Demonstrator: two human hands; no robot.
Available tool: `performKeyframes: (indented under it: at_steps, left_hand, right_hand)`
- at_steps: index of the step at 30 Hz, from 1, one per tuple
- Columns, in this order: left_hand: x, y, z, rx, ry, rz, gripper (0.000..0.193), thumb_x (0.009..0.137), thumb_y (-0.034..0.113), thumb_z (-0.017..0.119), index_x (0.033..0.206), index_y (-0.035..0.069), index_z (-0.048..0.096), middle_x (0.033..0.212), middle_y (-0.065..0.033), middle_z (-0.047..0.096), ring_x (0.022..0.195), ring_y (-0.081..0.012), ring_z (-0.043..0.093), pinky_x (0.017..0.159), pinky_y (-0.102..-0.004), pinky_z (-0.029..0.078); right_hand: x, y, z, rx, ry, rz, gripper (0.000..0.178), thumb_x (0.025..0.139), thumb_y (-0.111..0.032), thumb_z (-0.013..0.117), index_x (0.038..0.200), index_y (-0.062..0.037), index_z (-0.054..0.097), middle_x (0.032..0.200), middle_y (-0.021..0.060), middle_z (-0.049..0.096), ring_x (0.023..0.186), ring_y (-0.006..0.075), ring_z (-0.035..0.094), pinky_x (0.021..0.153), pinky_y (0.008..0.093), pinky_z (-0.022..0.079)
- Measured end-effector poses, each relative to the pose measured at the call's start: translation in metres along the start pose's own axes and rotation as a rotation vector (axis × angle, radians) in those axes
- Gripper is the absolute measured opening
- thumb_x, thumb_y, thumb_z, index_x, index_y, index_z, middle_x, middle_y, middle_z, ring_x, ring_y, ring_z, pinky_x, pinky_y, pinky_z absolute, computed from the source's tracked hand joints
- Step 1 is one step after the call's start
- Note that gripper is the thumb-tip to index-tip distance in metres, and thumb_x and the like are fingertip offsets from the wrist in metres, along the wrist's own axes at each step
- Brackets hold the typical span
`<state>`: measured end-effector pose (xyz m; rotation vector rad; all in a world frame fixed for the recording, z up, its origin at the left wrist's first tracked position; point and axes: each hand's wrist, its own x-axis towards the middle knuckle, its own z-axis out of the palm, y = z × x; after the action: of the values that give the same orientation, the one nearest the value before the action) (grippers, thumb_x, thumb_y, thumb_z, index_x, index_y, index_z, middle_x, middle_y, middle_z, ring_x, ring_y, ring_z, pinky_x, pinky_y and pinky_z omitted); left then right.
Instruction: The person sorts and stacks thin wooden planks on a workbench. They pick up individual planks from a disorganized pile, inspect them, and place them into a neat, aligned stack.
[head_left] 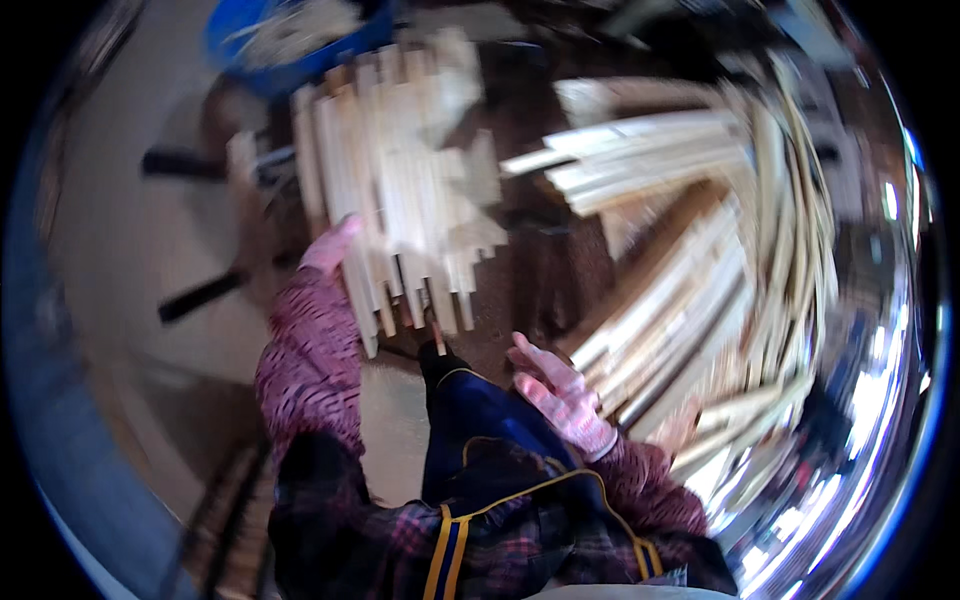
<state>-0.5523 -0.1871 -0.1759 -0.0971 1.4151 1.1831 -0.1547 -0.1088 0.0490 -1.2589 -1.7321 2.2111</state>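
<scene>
A loose bundle of pale wooden strips lies in front of me with uneven ends. Against its left edge rests my left hand, in a pink glove; its fingers are blurred and partly hidden, so I cannot tell whether it grips a strip. My right hand, gloved the same way, hovers over my lap with fingers apart and nothing in it. Close to its right side is another pile of wooden strips, lying slantwise.
At the back left stands a blue tub with wood pieces inside. More strips lie stacked at the far right, beside long bent lengths of wood. Dark bar-like parts stick out left of the bundle. The picture is motion-blurred.
</scene>
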Motion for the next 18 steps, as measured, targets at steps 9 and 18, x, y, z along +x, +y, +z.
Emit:
performKeyframes:
  at_steps: [9,18]
  left_hand:
    - [-0.091,-0.016,0.127,1.15,0.807,0.673,0.078,0.095,0.045,0.066,0.154,0.003,0.035,0.14,-0.0256,0.054,0.126,-0.0403,0.055,0.108,-0.0446,0.044]
    - [-0.226,-0.118,0.432,1.232,-0.105,1.278,0.075,0.092,0.03,0.072,0.152,0.0,0.037,0.155,-0.0223,0.039,0.142,-0.0385,0.037,0.118,-0.047,0.03]
  right_hand:
    - [-0.118,0.083,-0.181,-0.258,1.049,-0.391,0.044,0.095,-0.014,0.069,0.137,-0.0075,0.061,0.129,0.0124,0.067,0.115,0.0272,0.066,0.1,0.0341,0.052]
    - [-0.234,0.219,-0.398,-0.321,1.567,0.719,0.11,0.08,-0.06,0.073,0.158,-0.0035,0.019,0.152,0.0238,0.041,0.136,0.0379,0.047,0.107,0.0529,0.04]
